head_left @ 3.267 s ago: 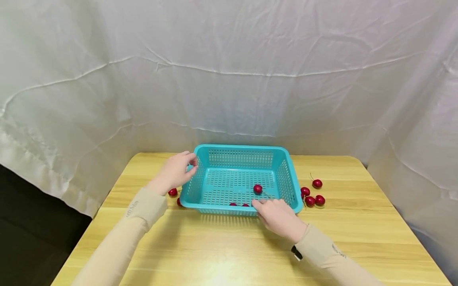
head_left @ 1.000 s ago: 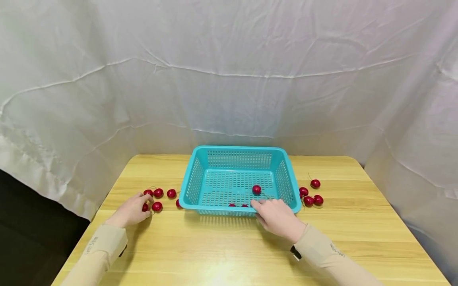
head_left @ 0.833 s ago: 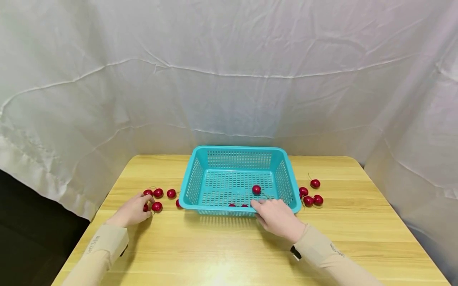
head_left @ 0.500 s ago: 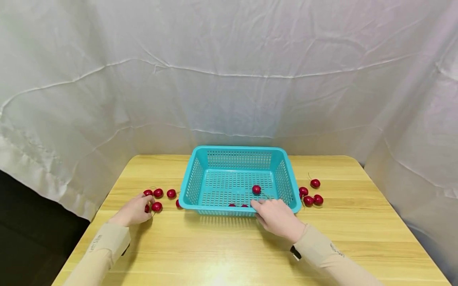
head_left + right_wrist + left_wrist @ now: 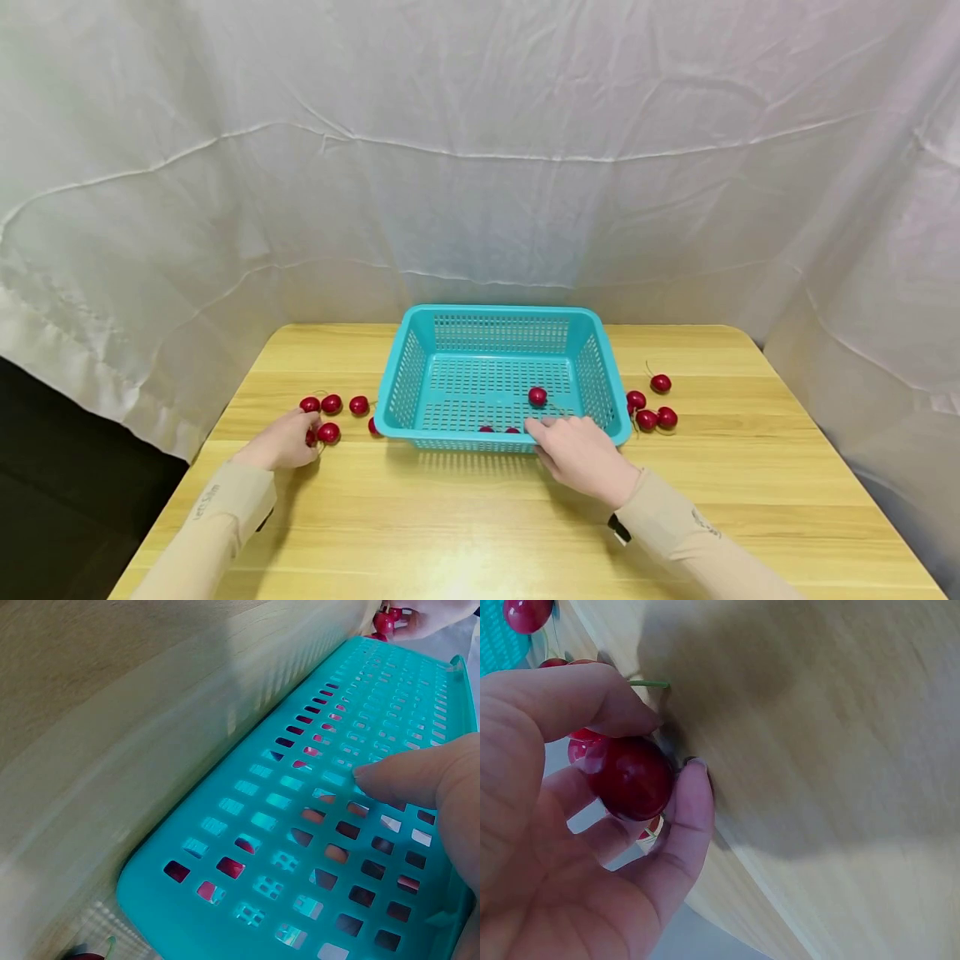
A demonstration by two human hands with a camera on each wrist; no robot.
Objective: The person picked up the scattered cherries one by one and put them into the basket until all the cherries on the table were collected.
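My left hand (image 5: 277, 442) is low over the table's left side. In the left wrist view its thumb and fingers curl around a dark red cherry (image 5: 636, 778). Right beside it lies another cherry (image 5: 328, 433), with two more cherries (image 5: 331, 404) just behind. A turquoise plastic basket (image 5: 495, 309) with slotted walls stands mid-table. My right hand (image 5: 581, 458) grips its front rim, the thumb outside against the slotted wall in the right wrist view. One cherry (image 5: 537, 397) shows inside the basket; others there are partly hidden by the front wall.
Several cherries (image 5: 647, 420) with stems lie right of the basket. Left of it are a cherry (image 5: 359, 406) and one partly covered by the basket's corner. A pale cloth (image 5: 480, 208) hangs behind the wooden table (image 5: 420, 533).
My left hand has moved from the basket's left rim down to the cherries on the left and taken hold of one, shifting it slightly right. My right hand stays on the basket.
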